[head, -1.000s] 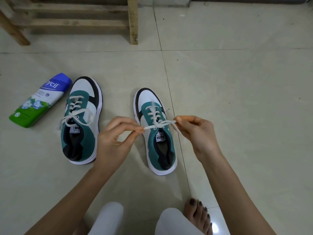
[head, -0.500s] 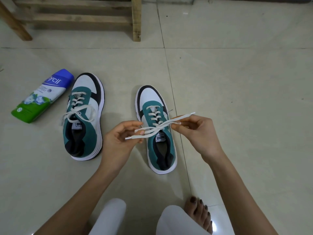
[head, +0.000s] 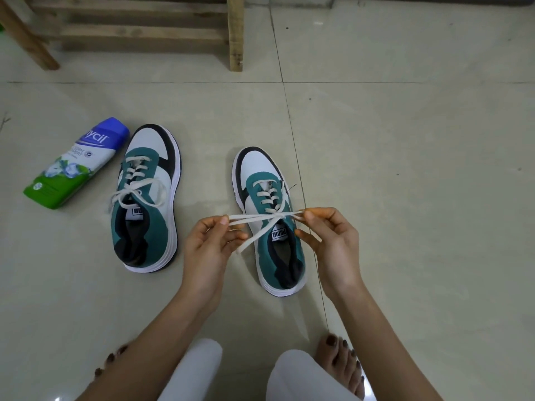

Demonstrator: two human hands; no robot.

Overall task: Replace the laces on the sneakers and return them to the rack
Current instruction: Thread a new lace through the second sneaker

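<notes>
With our left hand and right hand we pinch the loops of the white flat lace over the green-white sneaker, fingers clamped on it.

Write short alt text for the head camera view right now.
Two bare hands, left and right, pull white lace loops over a green sneaker on tiled floor; its tied mate, a bottle and wooden rack lie beyond.

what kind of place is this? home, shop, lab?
Probably a home, near an entryway or shoe corner. A pale tiled floor, a rough wooden rack standing on it, and a person squatting barefoot over a pair of sneakers suggest it.
</notes>
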